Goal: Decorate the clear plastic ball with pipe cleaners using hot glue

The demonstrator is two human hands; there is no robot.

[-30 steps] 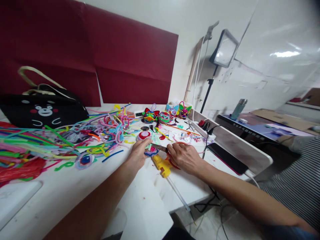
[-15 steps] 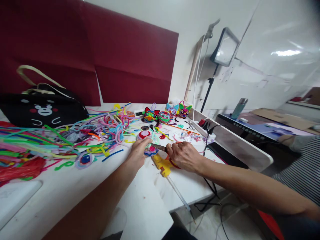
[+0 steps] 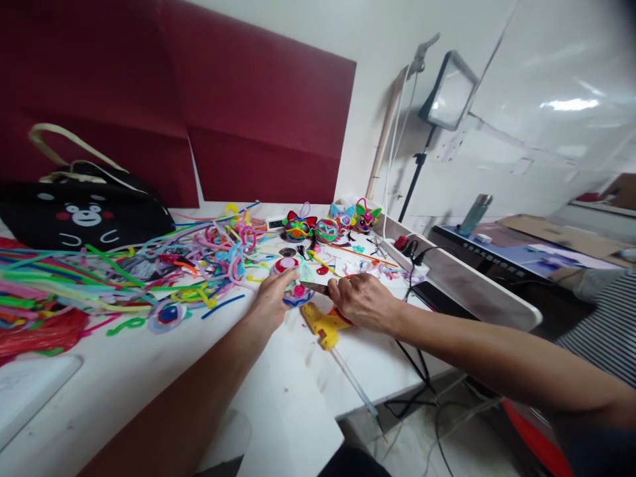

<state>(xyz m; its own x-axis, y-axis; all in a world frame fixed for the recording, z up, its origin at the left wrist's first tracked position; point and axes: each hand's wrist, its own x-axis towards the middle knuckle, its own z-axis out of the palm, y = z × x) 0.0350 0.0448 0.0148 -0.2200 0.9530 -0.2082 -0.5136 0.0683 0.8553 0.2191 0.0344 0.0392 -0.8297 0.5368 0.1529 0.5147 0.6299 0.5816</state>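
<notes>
My left hand [image 3: 272, 296] is closed on the edge of a round pipe-cleaner ornament [image 3: 299, 291] in pink, red, green and blue. My right hand [image 3: 362, 299] grips scissors by their red-orange handles. The dark scissor blades [image 3: 316, 287] point left, with their tips at the ornament, partly over it. Whether they touch it I cannot tell. Just below the right hand lies a yellow glue gun [image 3: 322, 326] with a clear glue stick [image 3: 354, 377] in its back end.
Several finished animal-face ornaments [image 3: 326, 230] stand at the back. Loose pipe cleaners [image 3: 124, 278] cover the left side, before a black bag [image 3: 84, 215]. At right are a power strip [image 3: 407, 255], black cables [image 3: 422, 371] and a lamp [image 3: 450, 89]. A person's striped sleeve [image 3: 601, 324] shows at far right.
The scissors and my right hand have shifted slightly up and left, and the blades reach a little differently over the ornament. My left hand stays closed on it.
</notes>
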